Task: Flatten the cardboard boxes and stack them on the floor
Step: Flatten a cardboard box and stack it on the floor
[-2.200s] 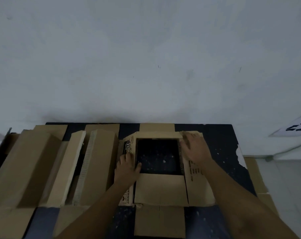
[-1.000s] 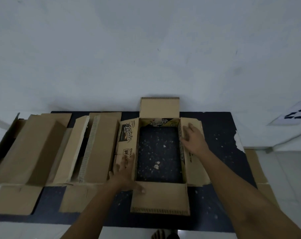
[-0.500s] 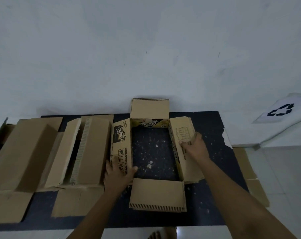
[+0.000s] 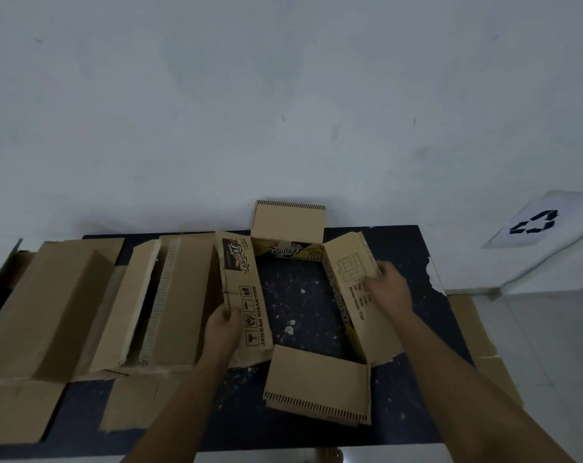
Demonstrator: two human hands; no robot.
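In the centre of the frame the open cardboard box point(image 4: 293, 295), probably light and stiff, is gripped on its long side walls by the left hand point(image 4: 224, 324) and right hand point(image 4: 388, 289).

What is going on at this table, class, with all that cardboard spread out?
A person is breaking down an open printed box on a dark table. The left hand grips the box's left wall; the right hand holds the right wall, which leans outward. The end flaps are folded out and the tabletop shows through the box. Other cardboard boxes lie beside it on the left.
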